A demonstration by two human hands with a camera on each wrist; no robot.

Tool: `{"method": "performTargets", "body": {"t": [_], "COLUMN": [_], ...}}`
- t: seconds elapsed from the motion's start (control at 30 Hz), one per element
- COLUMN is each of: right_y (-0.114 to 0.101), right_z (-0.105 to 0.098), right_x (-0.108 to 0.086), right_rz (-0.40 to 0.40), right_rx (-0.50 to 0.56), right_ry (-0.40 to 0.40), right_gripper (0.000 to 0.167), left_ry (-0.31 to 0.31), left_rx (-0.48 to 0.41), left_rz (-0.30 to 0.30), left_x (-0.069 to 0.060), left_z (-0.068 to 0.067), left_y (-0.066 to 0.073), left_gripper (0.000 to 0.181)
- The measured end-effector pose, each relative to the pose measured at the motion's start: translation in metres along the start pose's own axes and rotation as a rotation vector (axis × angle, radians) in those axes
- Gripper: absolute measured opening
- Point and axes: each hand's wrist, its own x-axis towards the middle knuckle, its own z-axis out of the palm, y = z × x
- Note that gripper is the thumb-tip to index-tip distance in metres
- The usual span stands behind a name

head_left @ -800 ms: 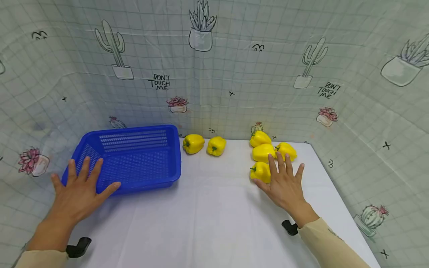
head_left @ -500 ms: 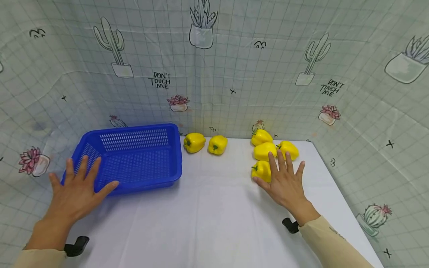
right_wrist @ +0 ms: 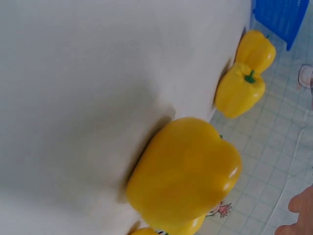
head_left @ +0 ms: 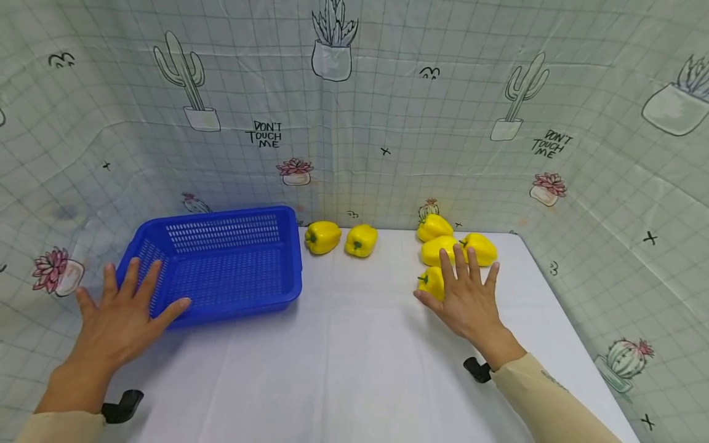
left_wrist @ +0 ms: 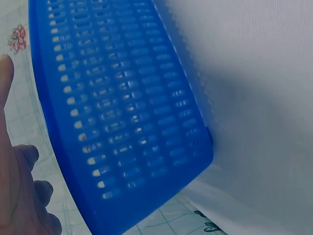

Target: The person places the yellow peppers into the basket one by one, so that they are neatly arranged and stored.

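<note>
My left hand is spread with straight fingers above the near left corner of a blue plastic basket. In the left wrist view a gap shows between the fingers and the slotted basket wall. My right hand, also spread, hovers over the near side of a group of yellow bell peppers on the right. Its fingers partly cover the nearest bell pepper. Behind that lie a second bell pepper, one at the right and one at the back. Neither hand holds anything.
Two more yellow bell peppers, a left one and a right one, lie between the basket and the group. A white cloth covers the table. A printed curtain encloses the back and sides.
Both hands have shifted slightly left against the basket and bell peppers, fingers still spread. The basket and bell peppers keep their places on the table; the head view has moved a little.
</note>
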Motion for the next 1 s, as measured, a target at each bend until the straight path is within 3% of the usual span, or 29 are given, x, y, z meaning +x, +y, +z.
{"method": "performTargets", "body": {"t": [0.27,0.53,0.7,0.83,1.0], "right_y": [-0.040,-0.113,-0.163,-0.195,-0.217], "right_z": [0.004,0.016,0.022,0.023,0.024], "right_x": [0.019,0.043,0.054,0.056,0.052], "right_rz": [-0.058,-0.158,-0.244,-0.304,-0.340], "right_rx": [0.025,0.013,0.057,0.092,0.125], "right_ry": [-0.025,-0.088,-0.119,-0.138,-0.184], "right_gripper": [0.104,0.107,0.110,0.108,0.107], "left_ry": [-0.011,-0.012,-0.082,-0.152,-0.163], "left_rx": [-0.006,-0.081,-0.122,-0.119,-0.123], "left_rz": [-0.016,-0.029,-0.068,-0.069,-0.034], "left_x": [0.003,0.007,0.011,0.016,0.020], "left_z": [-0.001,0.003,0.001,-0.001,0.003], "left_y": [-0.013,-0.031,-0.039,-0.037,-0.024], "left_gripper": [0.099,0.106,0.113,0.118,0.120]}}
